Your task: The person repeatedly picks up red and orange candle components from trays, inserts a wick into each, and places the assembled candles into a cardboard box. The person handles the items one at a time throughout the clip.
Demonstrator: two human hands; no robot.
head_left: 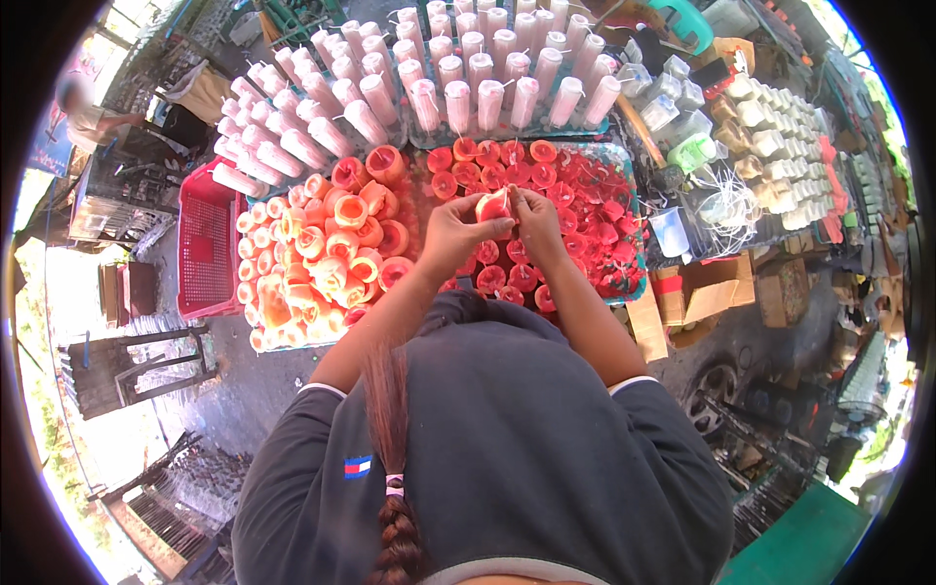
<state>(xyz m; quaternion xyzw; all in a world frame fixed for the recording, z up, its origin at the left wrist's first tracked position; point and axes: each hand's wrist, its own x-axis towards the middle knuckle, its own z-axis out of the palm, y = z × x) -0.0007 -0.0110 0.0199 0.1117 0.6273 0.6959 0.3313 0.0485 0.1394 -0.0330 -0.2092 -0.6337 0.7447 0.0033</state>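
A small red-and-pale wax cup [493, 205] is held up in front of me, above the trays. My left hand [463, 234] is closed round its left side, thumb toward me. At the cup's right edge, the fingers of my right hand [536, 222] are pinched together on it; the fingertips are partly hidden. Under and beyond my hands stand several round red candles [492, 175] with wicks. Loose red petal-like wax pieces [600, 210] fill the tray's right side. To the left of my hands lies a pile of hollow coral wax cups [336, 244].
Rows of pale pink pillar candles [478, 73] with wicks stand behind. A red plastic basket [207, 244] is at the left. On the right are a tangle of white string [729, 210], rows of whitish blocks [785, 161] and an open cardboard box [707, 292]. A person [93, 122] is far left.
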